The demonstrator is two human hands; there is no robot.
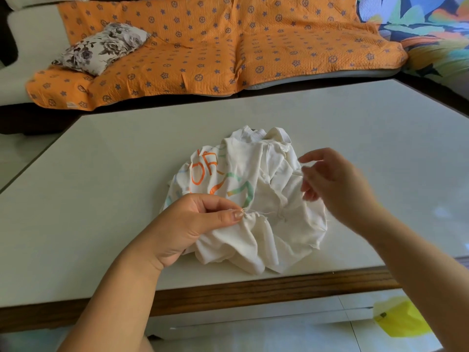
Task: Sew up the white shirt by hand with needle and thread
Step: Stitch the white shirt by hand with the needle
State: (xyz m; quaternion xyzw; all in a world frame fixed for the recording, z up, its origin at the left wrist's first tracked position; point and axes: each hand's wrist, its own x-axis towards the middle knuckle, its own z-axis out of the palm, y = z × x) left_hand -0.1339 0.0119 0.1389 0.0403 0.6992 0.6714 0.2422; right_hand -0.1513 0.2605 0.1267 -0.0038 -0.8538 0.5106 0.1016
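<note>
Left hand [193, 224]: pinches the gathered edge of the white shirt [279, 224], crumpled on the surface [127, 174]; hold it firm. Right hand [337, 184]: raised beside the shirt, blurred; pinching or spread, cannot tell. Draw thread [264, 212] gently, avoiding more puckering.

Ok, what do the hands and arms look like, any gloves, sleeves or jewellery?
The left hand and right hand are both bare, no gloves. No ring, watch or bracelet shows on either. The left forearm and right forearm are uncovered to the frame edge, no sleeve in view. The left thumbnail looks short and unpainted; the right hand is blurred, so its nails cannot be judged.
</note>
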